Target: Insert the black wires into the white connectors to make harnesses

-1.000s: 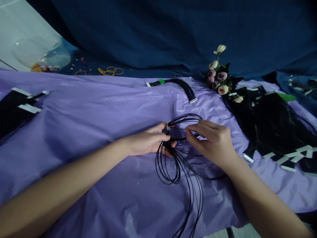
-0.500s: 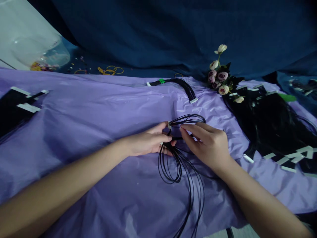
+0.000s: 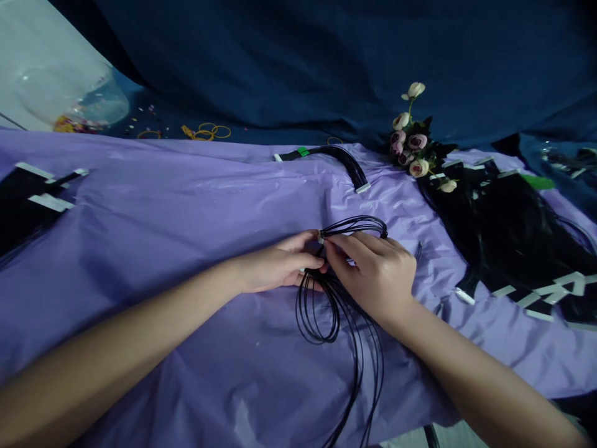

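My left hand (image 3: pixel 284 264) is closed on a bundle of thin black wires (image 3: pixel 357 354), which loop below the fingers and trail toward the bottom edge. A small white connector (image 3: pixel 321 236) shows at its fingertips, with wires curving right from it in an upper loop. My right hand (image 3: pixel 375 270) is pinched at the connector, its fingertips close to those of my left hand. What exactly sits between the right fingertips is too small to tell.
Purple sheeting (image 3: pixel 186 199) covers the table. Behind lies a black cable with green tape (image 3: pixel 342 162). Artificial flowers (image 3: pixel 417 142) and a pile of black cables (image 3: pixel 513 224) are at right, more cables (image 3: pixel 23 205) at left. Yellow bands (image 3: pixel 208 130) and a clear container (image 3: pixel 105 102) lie beyond.
My right hand has moved left, bringing its fingertips up to the connector. My left hand keeps its hold on the wires. The view has shifted slightly.
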Demonstrator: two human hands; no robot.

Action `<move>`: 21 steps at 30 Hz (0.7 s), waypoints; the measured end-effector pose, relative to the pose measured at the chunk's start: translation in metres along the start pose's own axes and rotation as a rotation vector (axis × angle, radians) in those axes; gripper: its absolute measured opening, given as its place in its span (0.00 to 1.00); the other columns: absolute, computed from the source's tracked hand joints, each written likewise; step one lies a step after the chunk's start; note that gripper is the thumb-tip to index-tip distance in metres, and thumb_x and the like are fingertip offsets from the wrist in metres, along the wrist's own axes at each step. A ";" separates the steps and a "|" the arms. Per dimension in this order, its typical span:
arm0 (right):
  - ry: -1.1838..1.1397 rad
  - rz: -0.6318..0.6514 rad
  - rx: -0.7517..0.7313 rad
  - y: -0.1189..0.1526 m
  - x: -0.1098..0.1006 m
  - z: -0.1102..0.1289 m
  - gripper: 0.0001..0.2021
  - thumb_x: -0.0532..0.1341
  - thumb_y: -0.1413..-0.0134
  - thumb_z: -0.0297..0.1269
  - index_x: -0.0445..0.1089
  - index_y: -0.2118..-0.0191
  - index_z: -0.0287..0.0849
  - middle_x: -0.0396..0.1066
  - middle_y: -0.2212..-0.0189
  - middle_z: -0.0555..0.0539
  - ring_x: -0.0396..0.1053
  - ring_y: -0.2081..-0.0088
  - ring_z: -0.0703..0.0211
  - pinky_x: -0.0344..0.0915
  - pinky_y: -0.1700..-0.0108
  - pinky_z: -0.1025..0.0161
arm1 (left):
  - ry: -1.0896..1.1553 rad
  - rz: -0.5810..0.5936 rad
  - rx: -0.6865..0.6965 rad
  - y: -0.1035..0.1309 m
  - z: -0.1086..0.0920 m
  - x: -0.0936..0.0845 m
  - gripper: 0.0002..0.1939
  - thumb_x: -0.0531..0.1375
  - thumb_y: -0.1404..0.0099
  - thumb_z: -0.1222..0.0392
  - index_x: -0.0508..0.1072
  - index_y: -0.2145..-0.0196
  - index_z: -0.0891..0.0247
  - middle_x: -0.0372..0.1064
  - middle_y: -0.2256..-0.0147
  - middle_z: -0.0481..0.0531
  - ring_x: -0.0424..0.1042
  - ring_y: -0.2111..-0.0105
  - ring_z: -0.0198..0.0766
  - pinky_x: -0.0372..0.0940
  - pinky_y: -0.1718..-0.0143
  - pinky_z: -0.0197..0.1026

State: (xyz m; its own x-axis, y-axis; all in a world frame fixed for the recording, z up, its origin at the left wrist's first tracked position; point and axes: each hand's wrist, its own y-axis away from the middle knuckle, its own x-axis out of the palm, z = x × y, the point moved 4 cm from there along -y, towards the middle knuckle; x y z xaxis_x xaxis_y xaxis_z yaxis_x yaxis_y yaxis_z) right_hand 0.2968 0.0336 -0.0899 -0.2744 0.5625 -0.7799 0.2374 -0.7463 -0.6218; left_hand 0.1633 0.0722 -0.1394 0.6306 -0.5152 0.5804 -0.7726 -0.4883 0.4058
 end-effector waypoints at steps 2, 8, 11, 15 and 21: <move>0.008 0.007 -0.007 0.000 0.001 0.002 0.07 0.60 0.42 0.36 0.75 0.67 0.44 0.74 0.76 0.54 0.71 0.73 0.64 0.52 0.70 0.62 | 0.006 -0.006 0.003 -0.001 0.000 0.000 0.21 0.58 0.40 0.71 0.65 0.50 0.57 0.63 0.61 0.47 0.66 0.62 0.33 0.68 0.61 0.44; 0.018 0.019 -0.021 0.000 0.004 0.004 0.06 0.60 0.42 0.36 0.74 0.68 0.44 0.75 0.75 0.53 0.71 0.74 0.64 0.53 0.71 0.63 | -0.001 -0.037 -0.001 -0.001 0.000 0.001 0.22 0.59 0.41 0.70 0.65 0.50 0.57 0.64 0.62 0.48 0.66 0.62 0.34 0.68 0.61 0.44; -0.045 0.041 -0.016 0.000 0.003 -0.002 0.04 0.61 0.42 0.35 0.74 0.64 0.43 0.75 0.73 0.53 0.71 0.72 0.63 0.58 0.70 0.64 | 0.006 -0.047 0.010 0.000 -0.003 0.002 0.19 0.59 0.42 0.71 0.67 0.54 0.59 0.64 0.64 0.48 0.66 0.63 0.34 0.68 0.62 0.44; -0.179 -0.052 -0.116 0.000 -0.015 -0.006 0.10 0.64 0.46 0.28 0.72 0.57 0.42 0.75 0.62 0.45 0.71 0.60 0.57 0.66 0.58 0.62 | 0.034 -0.049 0.020 0.001 -0.006 0.000 0.12 0.58 0.40 0.70 0.67 0.58 0.62 0.64 0.67 0.48 0.67 0.64 0.34 0.69 0.64 0.42; -0.367 0.012 -0.084 0.004 -0.036 -0.004 0.12 0.65 0.49 0.25 0.71 0.58 0.43 0.73 0.66 0.47 0.70 0.64 0.59 0.68 0.61 0.62 | 0.064 -0.055 -0.008 0.000 -0.005 -0.004 0.12 0.56 0.37 0.67 0.64 0.54 0.62 0.67 0.67 0.49 0.71 0.67 0.34 0.70 0.63 0.42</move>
State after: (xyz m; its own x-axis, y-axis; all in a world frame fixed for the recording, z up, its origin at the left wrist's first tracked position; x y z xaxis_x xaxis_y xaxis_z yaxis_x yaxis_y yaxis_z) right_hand 0.3119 0.0115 -0.0649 -0.5833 0.3777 -0.7191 0.3137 -0.7119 -0.6283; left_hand 0.1599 0.0780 -0.1383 0.6665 -0.4418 0.6006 -0.7374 -0.5093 0.4437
